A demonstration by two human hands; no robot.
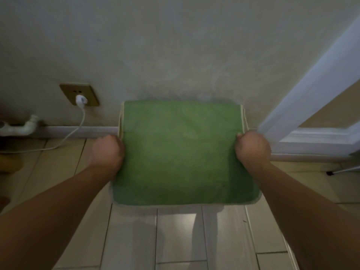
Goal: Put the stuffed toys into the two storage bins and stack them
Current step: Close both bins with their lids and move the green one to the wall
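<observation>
The green-lidded storage bin (pixel 181 152) sits against the far wall (pixel 175 45), held between both hands, its long axis running left to right, lid facing up; the left hand (pixel 107 151) and right hand (pixel 253 148) each grip a side edge; neither is nearer.

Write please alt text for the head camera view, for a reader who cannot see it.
Two bare hands, left hand and right hand, each grip a side of a green fabric-topped storage bin that sits against a pale wall above a light tiled floor. A white plug sits in a brass-coloured wall socket at left.
</observation>
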